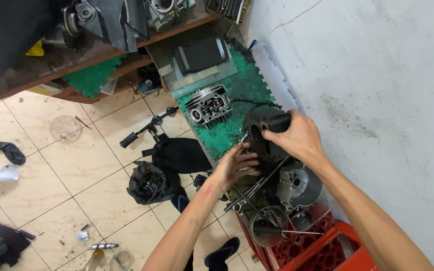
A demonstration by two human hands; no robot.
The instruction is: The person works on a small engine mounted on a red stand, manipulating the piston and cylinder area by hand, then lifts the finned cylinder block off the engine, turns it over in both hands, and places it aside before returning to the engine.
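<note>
A black finned engine cylinder (264,131) sits over the long studs of a grey engine crankcase (297,185) by the wall. My right hand (297,138) grips the cylinder's far top edge. My left hand (233,165) presses its fingers against the cylinder's near side. Below the hands the metal studs (249,193) stick out towards me. The crankcase rests on a red plastic crate (322,248).
A grey cylinder head (208,106) lies on a green foam mat (247,95), with a black pad (200,53) beyond it. A black bag of parts (149,181), a handlebar (144,129), a clear bowl (65,128), rags and sandals lie on the tiled floor. Wooden shelves stand at upper left.
</note>
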